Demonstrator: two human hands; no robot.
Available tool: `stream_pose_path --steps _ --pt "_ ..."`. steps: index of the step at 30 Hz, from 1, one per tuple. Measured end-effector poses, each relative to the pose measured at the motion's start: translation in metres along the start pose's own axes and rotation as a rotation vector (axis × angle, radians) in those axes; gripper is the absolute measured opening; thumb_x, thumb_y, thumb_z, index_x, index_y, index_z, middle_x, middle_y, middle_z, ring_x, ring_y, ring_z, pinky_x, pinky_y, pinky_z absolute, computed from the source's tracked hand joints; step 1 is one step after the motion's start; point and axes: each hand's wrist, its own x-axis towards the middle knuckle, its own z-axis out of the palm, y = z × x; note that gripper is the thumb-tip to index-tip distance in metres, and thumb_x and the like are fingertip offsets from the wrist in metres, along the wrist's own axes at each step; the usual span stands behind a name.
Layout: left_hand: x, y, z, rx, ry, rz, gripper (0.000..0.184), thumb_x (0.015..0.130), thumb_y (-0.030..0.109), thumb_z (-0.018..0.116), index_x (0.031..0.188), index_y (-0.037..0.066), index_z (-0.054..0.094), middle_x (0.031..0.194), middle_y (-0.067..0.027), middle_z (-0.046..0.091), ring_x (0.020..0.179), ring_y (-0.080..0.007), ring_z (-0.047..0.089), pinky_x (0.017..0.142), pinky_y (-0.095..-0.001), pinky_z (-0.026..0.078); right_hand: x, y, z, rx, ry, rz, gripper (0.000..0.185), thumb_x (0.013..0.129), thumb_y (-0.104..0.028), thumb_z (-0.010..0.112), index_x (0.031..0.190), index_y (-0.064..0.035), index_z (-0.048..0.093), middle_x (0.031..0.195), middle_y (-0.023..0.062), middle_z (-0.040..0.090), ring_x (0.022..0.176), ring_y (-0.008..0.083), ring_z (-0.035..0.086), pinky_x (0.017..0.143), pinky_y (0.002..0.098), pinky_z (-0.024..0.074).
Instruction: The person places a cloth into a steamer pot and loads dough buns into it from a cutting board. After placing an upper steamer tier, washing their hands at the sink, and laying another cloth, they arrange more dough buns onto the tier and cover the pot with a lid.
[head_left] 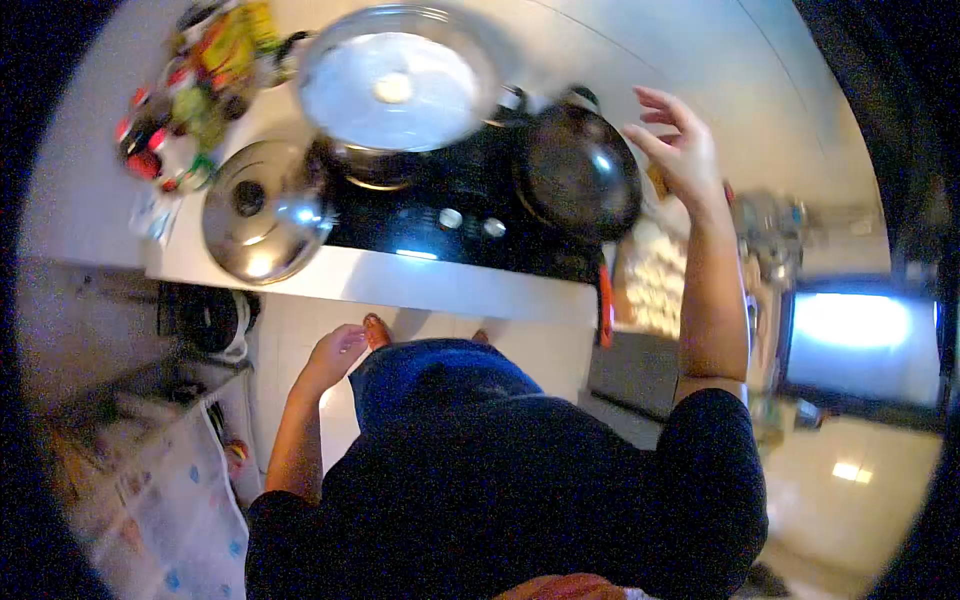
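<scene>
Right hand [683,150] raised; near dark pan [578,172]

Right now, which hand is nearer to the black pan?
Right. The right hand is raised just beside the black pan; the left hand is farther away, in front of the counter.

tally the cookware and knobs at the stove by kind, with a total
wide round pot: 1
dark pan: 1
metal lid: 1
knobs: 2
total: 5, leaving out what sits mostly hidden under the wide pot
</scene>
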Motion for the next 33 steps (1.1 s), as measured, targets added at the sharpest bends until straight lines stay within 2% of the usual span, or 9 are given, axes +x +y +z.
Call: stream_pose_path --steps 5,9,11,16,22,26,30,32,33 --pt "0.060 0.022 0.089 0.037 -0.263 0.045 0.033 0.079 0.016 0.060 0.108 0.001 0.052 0.099 -0.0133 0.059 0.089 -0.0199 0.057 0.079 -0.0289 0.045 -0.206 0.215 -0.094 0.086 0.234 0.433 0.035 0.071 -0.010 0.068 0.104 -0.0057 0.057 0.099 0.0066 0.059 0.084 0.0145 0.055 0.070 0.0248 0.0470" --pt "0.078 0.055 0.173 0.054 -0.303 0.016 0.033 0.080 0.015 0.059 0.108 0.001 0.052 0.099 -0.0128 0.059 0.089 -0.0195 0.057 0.079 -0.0291 0.045 -0.361 0.375 -0.067 -0.196 -0.004 0.802 0.039 0.065 -0.015 0.072 0.100 -0.0046 0.059 0.093 0.0099 0.060 0.081 0.0188 0.057 0.071 0.0296 0.0473" --pt "0.082 0.056 0.224 0.065 -0.286 -0.011 0.033 0.080 0.016 0.059 0.108 0.001 0.052 0.099 -0.0130 0.059 0.089 -0.0196 0.057 0.079 -0.0296 0.045 -0.387 0.393 -0.045 -0.024 -0.114 0.743 0.042 0.064 -0.016 0.073 0.101 -0.0035 0.058 0.095 0.0107 0.059 0.085 0.0208 0.057 0.073 0.0323 0.0469" --pt "0.055 0.106 0.295 0.207 -0.290 -0.036 0.034 0.082 0.020 0.056 0.109 0.001 0.052 0.097 -0.0128 0.060 0.088 -0.0197 0.057 0.078 -0.0311 0.045 -0.399 0.441 0.009 -0.367 -0.109 0.372 0.049 0.062 -0.013 0.071 0.106 -0.0035 0.053 0.100 0.0155 0.055 0.098 0.0291 0.050 0.085 0.0382 0.0405" --pt "0.025 0.100 0.310 0.032 -0.121 -0.247 0.035 0.082 0.022 0.057 0.108 0.000 0.052 0.094 -0.0126 0.061 0.087 -0.0184 0.057 0.077 -0.0297 0.045 -0.344 0.479 0.004 -0.370 0.163 0.366 0.052 0.061 -0.012 0.068 0.109 -0.0042 0.050 0.106 0.0182 0.051 0.106 0.0323 0.044 0.090 0.0386 0.0365" --pt "0.020 0.087 0.307 0.129 -0.074 -0.219 0.033 0.082 0.020 0.057 0.108 0.001 0.051 0.093 -0.0124 0.061 0.086 -0.0189 0.057 0.077 -0.0298 0.046 -0.307 0.490 -0.004 -0.336 0.008 0.325 0.053 0.058 -0.012 0.068 0.107 -0.0040 0.050 0.108 0.0188 0.050 0.106 0.0327 0.044 0.090 0.0389 0.0363" --pt "0.006 0.087 0.309 -0.108 0.087 -0.209 0.033 0.082 0.019 0.056 0.109 0.001 0.051 0.096 -0.0142 0.060 0.087 -0.0200 0.058 0.076 -0.0305 0.046 -0.304 0.529 0.015 -0.438 -0.168 0.304 0.057 0.053 -0.013 0.070 0.107 -0.0035 0.051 0.107 0.0190 0.052 0.104 0.0334 0.046 0.088 0.0392 0.0378" --pt "-0.004 0.089 0.310 -0.024 0.131 -0.269 0.033 0.082 0.019 0.056 0.109 0.001 0.052 0.097 -0.0144 0.060 0.087 -0.0200 0.058 0.077 -0.0307 0.046 -0.290 0.534 0.015 -0.389 -0.430 0.411 0.051 0.052 -0.013 0.070 0.100 -0.0032 0.055 0.098 0.0176 0.056 0.096 0.0329 0.051 0.084 0.0398 0.0403" --pt "-0.006 0.091 0.310 0.012 0.153 -0.295 0.033 0.081 0.019 0.056 0.109 0.001 0.052 0.097 -0.0145 0.060 0.087 -0.0201 0.058 0.077 -0.0308 0.046 -0.309 0.565 0.030 -0.382 -0.050 0.173 0.044 0.052 -0.013 0.070 0.093 -0.0022 0.058 0.088 0.0163 0.059 0.087 0.0331 0.055 0.079 0.0400 0.0430"
